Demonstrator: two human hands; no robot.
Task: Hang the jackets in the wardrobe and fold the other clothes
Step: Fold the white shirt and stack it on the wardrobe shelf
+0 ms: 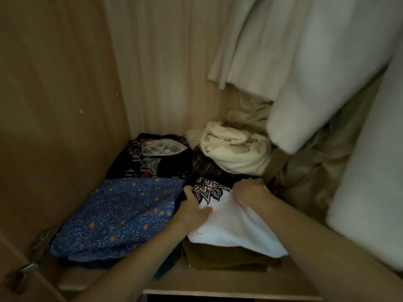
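White folded garment (235, 223) with mandala print on top of brown stack (229, 256), wardrobe floor, 5 o'clock of frame; long axis 11–5 o'clock. Left hand (192, 209) pinches left edge, right hand (250, 192) pinches far corner at 1 o'clock; both equally near

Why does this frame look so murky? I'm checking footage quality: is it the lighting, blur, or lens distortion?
Head view: the wardrobe interior is dim, so the dark patterned clothes at the back lose detail; the hanging white garments at right are smeared by blur; the wide-angle lens bows the side panel; the white folded garment under both hands stays the brightest, clearest area.
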